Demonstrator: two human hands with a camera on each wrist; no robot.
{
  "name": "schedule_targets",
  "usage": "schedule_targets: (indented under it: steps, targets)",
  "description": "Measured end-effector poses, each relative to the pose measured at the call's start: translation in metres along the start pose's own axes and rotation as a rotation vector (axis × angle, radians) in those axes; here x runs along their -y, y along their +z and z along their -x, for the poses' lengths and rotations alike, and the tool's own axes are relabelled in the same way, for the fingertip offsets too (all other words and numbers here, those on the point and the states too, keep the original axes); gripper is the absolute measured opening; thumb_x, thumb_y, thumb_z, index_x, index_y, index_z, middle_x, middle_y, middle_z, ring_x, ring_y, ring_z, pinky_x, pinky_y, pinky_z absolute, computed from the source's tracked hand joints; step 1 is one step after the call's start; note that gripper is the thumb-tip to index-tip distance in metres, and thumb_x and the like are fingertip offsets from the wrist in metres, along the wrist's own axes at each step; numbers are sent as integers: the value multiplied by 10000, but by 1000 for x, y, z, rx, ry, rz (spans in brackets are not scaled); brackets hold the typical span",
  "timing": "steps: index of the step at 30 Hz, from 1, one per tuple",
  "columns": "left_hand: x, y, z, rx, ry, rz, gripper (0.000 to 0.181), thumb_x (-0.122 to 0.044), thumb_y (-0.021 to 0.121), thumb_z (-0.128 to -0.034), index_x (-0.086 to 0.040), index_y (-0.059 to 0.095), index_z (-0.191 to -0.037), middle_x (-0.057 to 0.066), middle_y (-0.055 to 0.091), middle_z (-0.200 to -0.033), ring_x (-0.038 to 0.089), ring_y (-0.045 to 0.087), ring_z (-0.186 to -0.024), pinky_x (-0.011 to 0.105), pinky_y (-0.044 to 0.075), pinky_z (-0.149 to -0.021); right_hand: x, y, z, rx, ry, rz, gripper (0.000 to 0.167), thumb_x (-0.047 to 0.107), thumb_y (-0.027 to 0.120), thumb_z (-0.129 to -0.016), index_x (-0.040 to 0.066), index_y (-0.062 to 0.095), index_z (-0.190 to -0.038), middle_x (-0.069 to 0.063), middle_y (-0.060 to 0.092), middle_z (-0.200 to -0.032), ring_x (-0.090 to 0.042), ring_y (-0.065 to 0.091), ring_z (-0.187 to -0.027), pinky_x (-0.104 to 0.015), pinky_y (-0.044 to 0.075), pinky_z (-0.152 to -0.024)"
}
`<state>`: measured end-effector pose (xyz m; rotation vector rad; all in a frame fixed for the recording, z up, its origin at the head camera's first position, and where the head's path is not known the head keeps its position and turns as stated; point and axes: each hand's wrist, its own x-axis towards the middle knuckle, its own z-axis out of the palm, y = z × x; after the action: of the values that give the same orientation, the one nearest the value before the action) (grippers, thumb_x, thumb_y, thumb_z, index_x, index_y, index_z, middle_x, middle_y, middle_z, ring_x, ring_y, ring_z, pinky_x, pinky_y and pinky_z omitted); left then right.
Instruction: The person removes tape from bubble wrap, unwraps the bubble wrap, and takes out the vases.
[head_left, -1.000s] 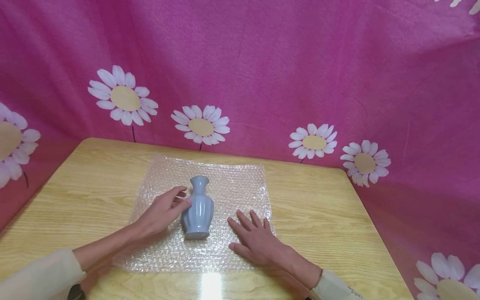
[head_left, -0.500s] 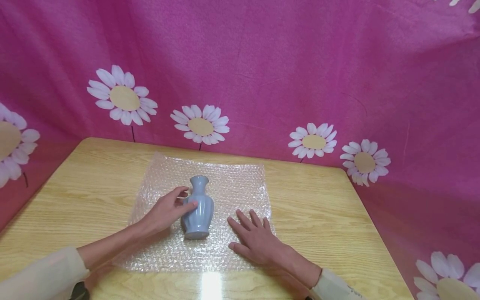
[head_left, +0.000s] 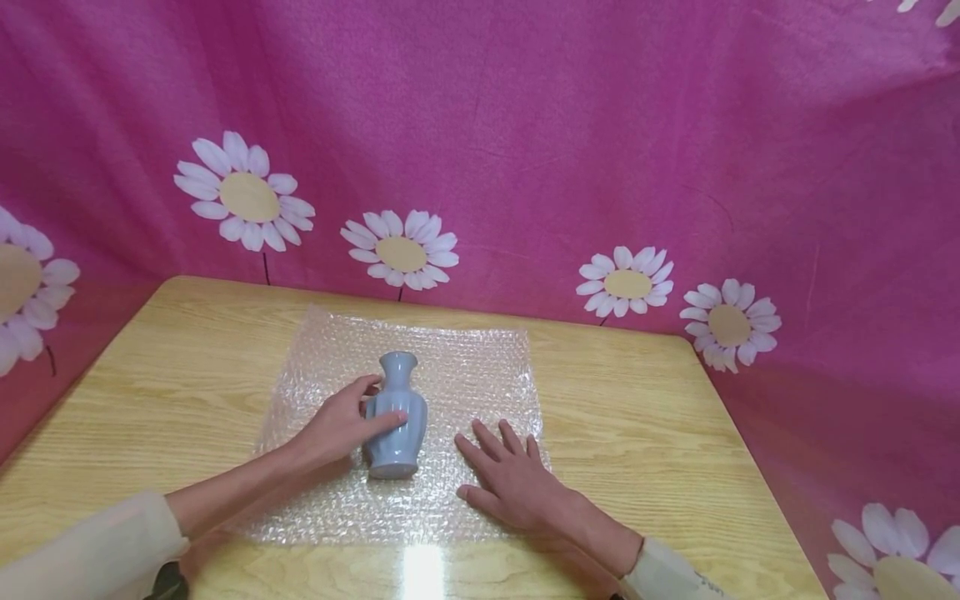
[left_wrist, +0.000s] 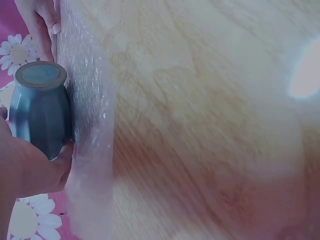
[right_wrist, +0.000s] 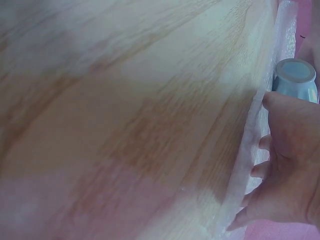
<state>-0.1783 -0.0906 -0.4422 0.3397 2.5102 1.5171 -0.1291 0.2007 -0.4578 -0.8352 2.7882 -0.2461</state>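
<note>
A glossy blue-grey vase (head_left: 397,442) lies on its side on a sheet of clear bubble wrap (head_left: 465,367), its neck pointing away and its base facing me. My left hand (head_left: 341,429) grips the vase from the left, thumb across its body and fingers down its far left side. In the left wrist view the base of the vase (left_wrist: 42,107) faces the camera, with the left hand (left_wrist: 37,167) against its body. My right hand (head_left: 517,487) rests with fingers spread on the right part of the wrap. The right wrist view shows that hand (right_wrist: 295,160) at the wrap's edge.
The bubble wrap lies on a light wooden table (head_left: 630,417). A magenta curtain (head_left: 510,150) with white daisies hangs behind and at both sides. A bright light reflection shows on the table's near part.
My left hand has moved right along the vase, its thumb sliding from the left edge onto the middle of the body. The vase and my right hand stay in place.
</note>
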Motion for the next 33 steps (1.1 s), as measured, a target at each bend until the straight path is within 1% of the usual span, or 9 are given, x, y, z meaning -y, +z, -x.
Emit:
schedule_targets:
  steps: [5, 9, 13, 17, 22, 26, 33]
  targets:
    - [-2, 5, -2, -4, -29, -23, 881, -466, 743, -872, 50, 367, -1479, 235, 578, -1311, 333, 615, -1099, 466, 534, -917, 0, 0, 0, -2, 3, 3, 688, 589, 350, -1028, 228, 237, -1602, -110, 141, -1649, -499, 113, -1450, -757, 176, -1065]
    - [-3, 8, -3, -4, -69, -42, 903, -504, 750, -853, 14, 371, -1489, 214, 591, -1301, 316, 624, -1078, 466, 538, -907, 1, 0, 0, -4, 3, 8, 687, 587, 353, -1029, 225, 240, -1602, -115, 144, -1648, -504, 118, -1447, -758, 179, -1063]
    - [-3, 9, -4, -15, -80, -62, 932, -535, 754, -835, 7, 374, -1490, 209, 600, -1293, 306, 629, -1072, 476, 537, -906, 1, 0, 0, -6, 0, 7, 688, 585, 354, -1029, 221, 242, -1601, -117, 151, -1647, -506, 121, -1446, -760, 180, -1062]
    - [-3, 10, -5, 0, -89, -37, 929, -530, 766, -823, 16, 394, -1476, 183, 645, -1219, 269, 661, -999, 451, 548, -882, 0, 0, 0, -6, -2, 0, 690, 587, 353, -1029, 221, 238, -1602, -116, 148, -1648, -506, 115, -1448, -762, 176, -1062]
    - [-5, 11, -8, 24, -136, -6, 921, -528, 776, -811, 2, 413, -1471, 141, 679, -1135, 235, 674, -921, 422, 562, -833, 0, 0, 0, -6, -5, 8, 688, 581, 358, -1030, 212, 250, -1599, -121, 164, -1645, -506, 129, -1446, -763, 190, -1057]
    - [-8, 11, -10, 35, -161, -7, 939, -521, 787, -802, -5, 401, -1486, 144, 677, -1133, 241, 671, -918, 425, 561, -828, 1, 0, 0, -6, -3, 17, 685, 577, 358, -1031, 206, 258, -1597, -127, 174, -1642, -507, 139, -1444, -761, 200, -1055]
    - [-9, 11, -12, 47, -192, 5, 944, -488, 805, -798, -3, 386, -1491, 169, 664, -1160, 261, 668, -938, 436, 557, -842, 1, -1, 0, 1, 4, 12, 686, 579, 355, -1031, 215, 241, -1601, -119, 154, -1646, -500, 120, -1449, -754, 180, -1067]
